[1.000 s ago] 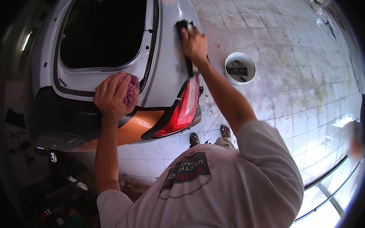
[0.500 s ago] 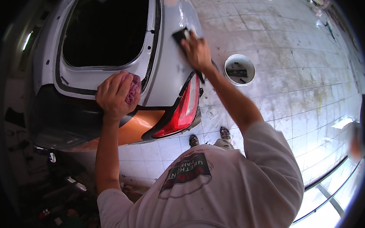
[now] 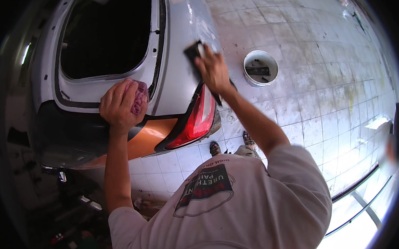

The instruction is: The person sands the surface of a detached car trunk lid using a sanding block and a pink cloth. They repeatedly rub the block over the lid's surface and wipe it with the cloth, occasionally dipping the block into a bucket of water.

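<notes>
The grey rear side panel [image 3: 174, 75] of a car lies before me, with a red and clear tail light [image 3: 198, 120] at its lower corner. My right hand [image 3: 213, 71] is closed around a long black sanding block [image 3: 192, 53], which rests on the panel's outer edge above the tail light. The block's middle is hidden under my palm. My left hand [image 3: 121, 105] grips a wet-looking purple cloth [image 3: 140, 98] at the lower corner of the dark rear window opening [image 3: 108, 38]. Its fingers bend over the cloth, hiding part of it.
A white bucket [image 3: 260, 81] stands on the tiled floor [image 3: 306, 80] right of the car, with a dark flat block inside. Below the window are black trim [image 3: 72, 126] and an orange panel [image 3: 154, 132]. A metal-framed glass piece [image 3: 363, 205] is at the lower right.
My right hand has slid the sanding block a little toward me, nearer the tail light. My left hand stays in place with the cloth. The whole view has shifted slightly.
</notes>
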